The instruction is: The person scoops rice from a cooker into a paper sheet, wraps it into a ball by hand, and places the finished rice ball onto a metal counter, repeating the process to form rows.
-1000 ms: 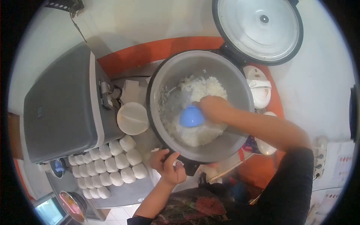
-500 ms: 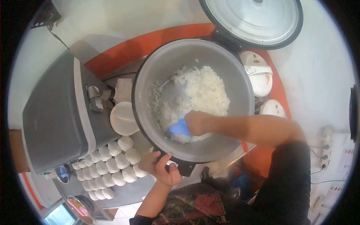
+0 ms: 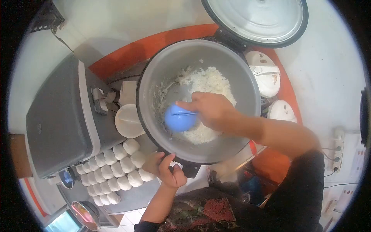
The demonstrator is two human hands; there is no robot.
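Observation:
Inside a large grey rice cooker pot [image 3: 235, 131], cooked white rice [image 3: 214, 83] lies heaped toward the right, with grains stuck on the wall. My right hand [image 3: 212, 110] reaches over the rice, closed on the handle of a blue plastic scoop [image 3: 179, 120]. The scoop's rounded underside faces up. Below the near left rim my left hand [image 3: 167, 170] has its fingers spread beside the cooker's black side handle [image 3: 190, 170], holding nothing.
Rows of white wrapped bundles [image 3: 116, 170] cover the counter at left, beside a white bowl [image 3: 130, 120] and a dark grey box [image 3: 58, 123]. The cooker's metal lid [image 3: 259, 19] stands raised at the back. White-lidded appliances [image 3: 264, 73] sit behind at right.
My right hand has lifted toward the pot's back and left, turning the scoop so that its round underside shows. My left hand keeps nearly the same place, fingers apart.

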